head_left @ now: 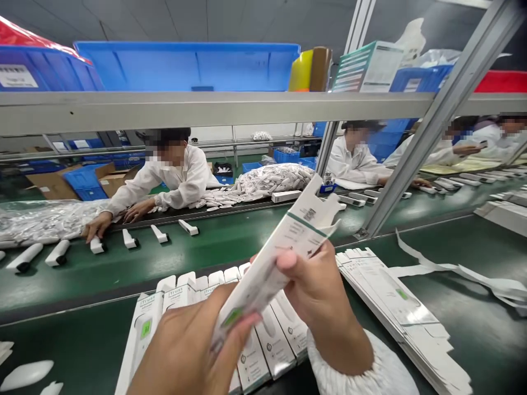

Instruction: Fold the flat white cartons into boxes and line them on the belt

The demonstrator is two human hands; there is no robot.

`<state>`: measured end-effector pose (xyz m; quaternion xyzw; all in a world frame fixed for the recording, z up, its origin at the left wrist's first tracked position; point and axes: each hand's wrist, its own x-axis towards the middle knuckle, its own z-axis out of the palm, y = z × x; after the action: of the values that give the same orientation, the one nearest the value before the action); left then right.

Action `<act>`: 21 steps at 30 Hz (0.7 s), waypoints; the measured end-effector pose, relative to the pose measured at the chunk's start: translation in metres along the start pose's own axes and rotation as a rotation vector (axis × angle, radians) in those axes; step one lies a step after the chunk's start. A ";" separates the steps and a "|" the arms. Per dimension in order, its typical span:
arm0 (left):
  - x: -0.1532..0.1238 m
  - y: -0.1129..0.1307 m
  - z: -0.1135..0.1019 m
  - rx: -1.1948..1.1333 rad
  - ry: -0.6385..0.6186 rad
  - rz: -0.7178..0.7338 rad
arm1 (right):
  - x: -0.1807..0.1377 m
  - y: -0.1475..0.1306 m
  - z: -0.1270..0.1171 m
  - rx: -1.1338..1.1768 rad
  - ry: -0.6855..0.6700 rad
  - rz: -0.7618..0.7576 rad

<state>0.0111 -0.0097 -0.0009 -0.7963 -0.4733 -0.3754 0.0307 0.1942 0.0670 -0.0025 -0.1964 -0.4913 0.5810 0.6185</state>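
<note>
My left hand and my right hand both grip a flattened white printed carton with a green stripe and a green label, tilted up in front of me. Its upper flaps stand open. Below my hands, a row of white product boxes stands packed on the green conveyor belt, partly hidden by my hands. To the right lies a stack of flat white cartons. A white elastic sleeve cuff gathers at my right wrist.
A grey metal shelf rail crosses the view, with blue plastic crates above it. A diagonal metal upright stands at right. Across a second belt, co-workers in white coats handle small white devices beside a heap of bagged items.
</note>
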 end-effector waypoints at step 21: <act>-0.005 0.038 0.039 -0.926 0.476 -0.371 | -0.021 -0.025 0.007 -0.297 -0.572 -0.228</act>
<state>0.0613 -0.0187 -0.0207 -0.5229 -0.3711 -0.7131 -0.2834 0.2052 0.0393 0.0129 -0.0570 -0.7428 0.4618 0.4814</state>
